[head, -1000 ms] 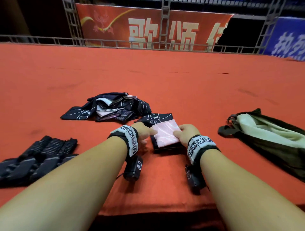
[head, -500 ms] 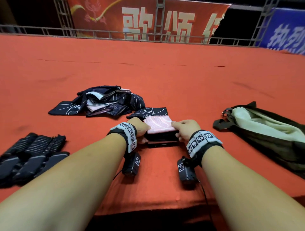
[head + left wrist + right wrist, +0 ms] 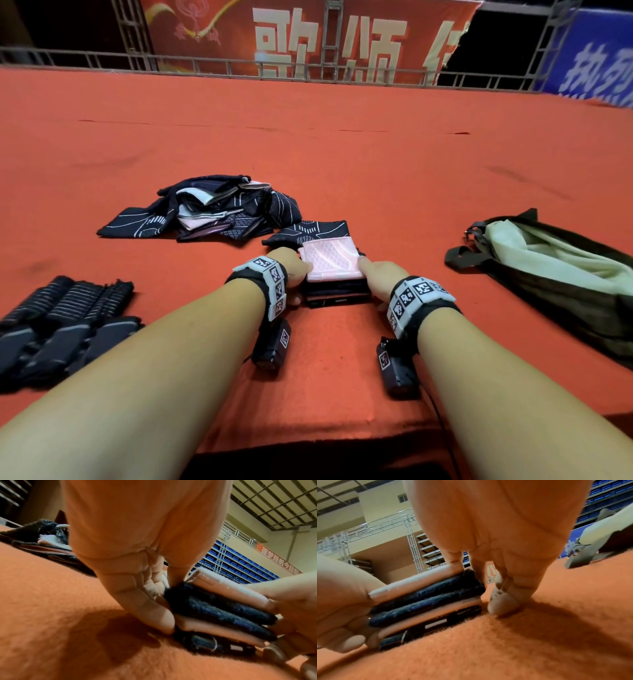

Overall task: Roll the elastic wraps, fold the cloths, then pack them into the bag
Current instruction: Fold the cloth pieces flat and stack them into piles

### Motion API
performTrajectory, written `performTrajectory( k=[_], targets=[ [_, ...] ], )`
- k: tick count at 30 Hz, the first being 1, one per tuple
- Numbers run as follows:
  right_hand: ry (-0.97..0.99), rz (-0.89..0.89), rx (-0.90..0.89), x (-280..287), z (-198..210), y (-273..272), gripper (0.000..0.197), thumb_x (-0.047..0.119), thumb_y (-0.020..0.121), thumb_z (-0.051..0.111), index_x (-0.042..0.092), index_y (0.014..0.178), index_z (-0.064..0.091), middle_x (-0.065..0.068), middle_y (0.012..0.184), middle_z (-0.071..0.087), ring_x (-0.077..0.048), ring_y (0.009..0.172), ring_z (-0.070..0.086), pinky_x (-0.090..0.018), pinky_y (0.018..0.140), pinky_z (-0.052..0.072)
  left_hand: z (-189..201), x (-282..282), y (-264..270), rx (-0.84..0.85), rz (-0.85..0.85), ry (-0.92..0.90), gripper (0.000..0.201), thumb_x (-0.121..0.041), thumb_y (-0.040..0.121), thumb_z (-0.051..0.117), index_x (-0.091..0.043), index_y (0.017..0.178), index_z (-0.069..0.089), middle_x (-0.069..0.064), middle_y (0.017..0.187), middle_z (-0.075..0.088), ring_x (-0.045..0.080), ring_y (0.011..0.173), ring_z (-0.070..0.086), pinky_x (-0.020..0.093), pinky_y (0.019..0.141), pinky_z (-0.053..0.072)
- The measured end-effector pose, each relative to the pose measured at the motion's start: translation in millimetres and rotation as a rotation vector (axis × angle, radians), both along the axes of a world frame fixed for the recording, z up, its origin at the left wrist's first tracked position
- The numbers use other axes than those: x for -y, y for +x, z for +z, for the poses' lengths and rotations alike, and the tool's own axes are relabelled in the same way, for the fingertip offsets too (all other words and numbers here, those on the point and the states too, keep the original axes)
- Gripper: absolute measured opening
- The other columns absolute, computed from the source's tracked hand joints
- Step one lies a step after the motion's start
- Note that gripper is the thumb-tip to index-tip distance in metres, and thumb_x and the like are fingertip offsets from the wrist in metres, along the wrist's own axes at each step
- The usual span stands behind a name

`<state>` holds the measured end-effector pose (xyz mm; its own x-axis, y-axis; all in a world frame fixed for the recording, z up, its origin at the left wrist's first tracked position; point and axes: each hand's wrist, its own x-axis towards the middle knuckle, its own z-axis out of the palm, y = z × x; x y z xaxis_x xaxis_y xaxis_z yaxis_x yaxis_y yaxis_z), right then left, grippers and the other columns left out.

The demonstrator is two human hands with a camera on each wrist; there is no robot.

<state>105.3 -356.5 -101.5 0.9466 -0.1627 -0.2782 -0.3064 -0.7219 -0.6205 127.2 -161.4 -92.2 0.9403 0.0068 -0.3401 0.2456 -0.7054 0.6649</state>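
Observation:
A stack of folded cloths (image 3: 329,263), pink on top and dark blue and pink below, lies on the red carpet in front of me. My left hand (image 3: 291,270) holds its left end, thumb on the pink top and fingers down the side (image 3: 145,601). At the right end my right hand (image 3: 376,277) does the same, with its fingers curled beside the stack (image 3: 503,599). The wrist views show the stack's layers (image 3: 223,608) (image 3: 428,599) squeezed between both hands. The olive bag (image 3: 548,260) lies open at the right, pale lining showing.
A heap of unfolded dark patterned cloths (image 3: 212,209) lies behind and to the left, and one flat dark cloth (image 3: 308,229) sits just behind the stack. Rolled dark elastic wraps (image 3: 61,318) lie in a row at the left. The carpet's front edge is near my forearms.
The pink cloth, held tilted a second ago, now lies flat on top of the stack. Both hands have slid to the stack's ends and closed in on it.

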Motion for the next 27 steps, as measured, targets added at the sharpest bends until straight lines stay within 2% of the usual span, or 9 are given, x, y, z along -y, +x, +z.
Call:
performTrajectory(
  k=[3,7,11,14,17,19,21,23,27],
  targets=[
    [0.285,-0.113,-0.056,-6,-7,-2,0.058,0.062,0.09,0.052,0.008,0.108,0.06,-0.018,0.094,0.066,-0.033,0.075,0.067,-0.056,0.081,0.059,-4,-2,7,0.047,-0.035,0.111,0.034,-0.034,0.098,0.058,-0.005,0.115,0.066,0.012,0.107,0.072,0.031,0.089,0.071,0.037,0.077,0.059],
    [0.43,-0.203,-0.07,-6,-12,0,0.046,0.045,0.08,0.076,0.004,0.098,0.062,-0.013,0.079,0.065,-0.026,0.064,0.062,-0.048,0.077,0.06,-10,-1,13,0.114,-0.006,0.16,0.055,-0.032,0.094,0.063,-0.006,0.14,0.046,0.011,0.123,0.066,0.029,0.104,0.062,0.03,0.078,0.042],
    [0.594,-0.267,-0.073,-5,-9,4,0.039,0.038,0.078,0.079,0.011,0.101,0.064,-0.008,0.092,0.068,-0.025,0.083,0.07,-0.041,0.074,0.061,-14,1,23,0.121,-0.082,0.203,0.057,-0.023,0.097,0.054,-0.016,0.151,0.04,0.011,0.143,0.056,0.031,0.128,0.054,0.031,0.099,0.041],
    [0.77,-0.279,-0.059,-12,-6,7,0.039,0.04,0.077,0.079,0.015,0.104,0.066,-0.007,0.091,0.071,-0.024,0.082,0.069,-0.043,0.082,0.06,-15,-2,29,0.104,-0.095,0.225,0.046,-0.021,0.098,0.05,-0.012,0.143,0.05,0.013,0.141,0.057,0.032,0.125,0.055,0.028,0.092,0.039],
    [0.866,-0.282,-0.02,-19,-8,7,0.05,0.037,0.073,0.083,0.007,0.109,0.066,-0.015,0.107,0.072,-0.027,0.094,0.072,-0.05,0.079,0.062,-13,-5,29,0.087,-0.107,0.221,0.041,-0.017,0.099,0.048,-0.007,0.138,0.054,0.016,0.138,0.059,0.034,0.123,0.057,0.028,0.089,0.039],
    [0.902,-0.325,0.036,-20,-10,6,0.038,0.028,0.078,0.083,0.003,0.1,0.065,-0.019,0.105,0.07,-0.031,0.096,0.072,-0.053,0.078,0.061,-9,-6,25,0.079,-0.099,0.185,0.037,-0.013,0.101,0.047,-0.002,0.135,0.057,0.017,0.136,0.06,0.035,0.123,0.057,0.031,0.092,0.042],
    [0.924,-0.365,0.06,-19,-10,5,0.031,0.022,0.08,0.083,0.002,0.093,0.063,-0.02,0.099,0.068,-0.032,0.094,0.072,-0.053,0.077,0.061,-8,-7,25,0.05,-0.129,0.104,0.031,-0.012,0.099,0.049,-0.001,0.124,0.064,0.018,0.125,0.064,0.036,0.113,0.062,0.037,0.094,0.048],
    [0.941,-0.393,0.078,-16,-8,5,0.031,0.02,0.079,0.083,0.001,0.093,0.064,-0.021,0.096,0.066,-0.032,0.09,0.072,-0.052,0.075,0.062,-9,-7,24,-0.012,-0.055,-0.097,0.02,-0.014,0.092,0.05,-0.007,0.1,0.067,0.017,0.097,0.067,0.033,0.083,0.065,0.041,0.074,0.056],
    [1.021,-0.389,0.108,-11,5,2,0.024,0.018,0.084,0.078,0.002,0.096,0.064,-0.015,0.088,0.066,-0.03,0.083,0.07,-0.046,0.07,0.061,-2,-8,16,-0.098,0.128,-0.472,0.008,-0.028,0.09,0.057,-0.02,0.09,0.06,0.002,0.071,0.058,0.015,0.052,0.052,0.022,0.051,0.041]
  ],
)
